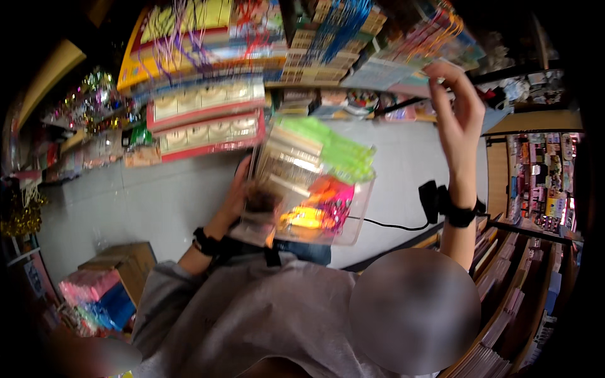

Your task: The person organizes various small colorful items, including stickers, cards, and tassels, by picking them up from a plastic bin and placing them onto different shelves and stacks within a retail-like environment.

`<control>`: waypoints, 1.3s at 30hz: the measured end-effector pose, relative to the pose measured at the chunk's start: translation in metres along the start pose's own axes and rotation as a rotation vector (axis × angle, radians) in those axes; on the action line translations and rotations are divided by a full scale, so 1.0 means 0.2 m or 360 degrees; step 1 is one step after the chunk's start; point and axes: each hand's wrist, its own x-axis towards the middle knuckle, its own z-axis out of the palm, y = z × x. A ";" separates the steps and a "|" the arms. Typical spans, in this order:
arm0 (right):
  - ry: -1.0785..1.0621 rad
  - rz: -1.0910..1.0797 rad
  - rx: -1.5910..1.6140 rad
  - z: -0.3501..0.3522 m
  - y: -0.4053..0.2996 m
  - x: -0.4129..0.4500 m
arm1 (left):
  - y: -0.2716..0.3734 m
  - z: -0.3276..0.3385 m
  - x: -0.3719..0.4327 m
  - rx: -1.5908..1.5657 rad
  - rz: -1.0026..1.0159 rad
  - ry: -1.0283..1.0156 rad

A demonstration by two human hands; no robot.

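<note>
My left hand [238, 193] holds the near left side of a clear plastic bin [357, 219] in front of my body. In the bin lie a bright green packet [331, 149], pale boxed or bagged packs [290, 158], and shiny orange, yellow and magenta packets [316, 210]. My right hand [456, 90] is raised at the upper right, beside the shelf edge, with fingers bent and thumb near the fingertips. Blur hides whether anything small is between them. Red-edged boxes with clear windows [210, 137] stick out from the shelf beyond my left hand.
Shelves of stacked goods run across the top, with hanging blue cords [338, 28] and purple and red ones. Tinsel [90, 104] hangs at the left. A cardboard box [127, 264] and bagged goods stand lower left. Racks of paper goods [508, 293] line the lower right. A black cable [397, 226] trails from my right wrist.
</note>
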 end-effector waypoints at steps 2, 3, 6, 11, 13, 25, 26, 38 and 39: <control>-0.0332 -0.0043 -0.0208 0.05 -0.14 -0.19 | -0.03 -0.04 0.03 -0.0173 -0.0069 -0.0055; -0.0541 0.0085 -0.0157 0.08 -0.20 -0.27 | -0.08 -0.10 0.06 0.0110 0.0056 -0.0012; -0.0934 0.0420 0.0092 0.16 -0.25 -0.49 | 0.00 0.04 0.05 0.0354 0.0064 -0.0005; -0.1490 0.0391 -0.0145 0.35 -0.21 -0.79 | 0.04 0.07 0.06 0.0380 0.0006 0.0069; -0.1682 0.0402 -0.0232 0.41 -0.18 -0.87 | 0.04 0.07 0.03 0.0377 -0.0007 0.0046; -0.1544 0.0375 -0.0229 0.63 -0.09 -1.01 | 0.07 0.11 -0.02 0.0385 0.0108 -0.0271; -0.1542 0.0367 -0.0251 0.64 -0.11 -1.00 | 0.08 0.15 -0.02 0.0412 0.0104 -0.0078; -0.1327 0.0397 0.0422 0.48 -0.11 -0.93 | -0.02 0.02 0.03 0.0099 -0.0091 0.0067; -0.1329 0.0402 0.0421 0.45 -0.12 -0.89 | -0.02 0.03 0.03 0.0184 -0.0024 0.0022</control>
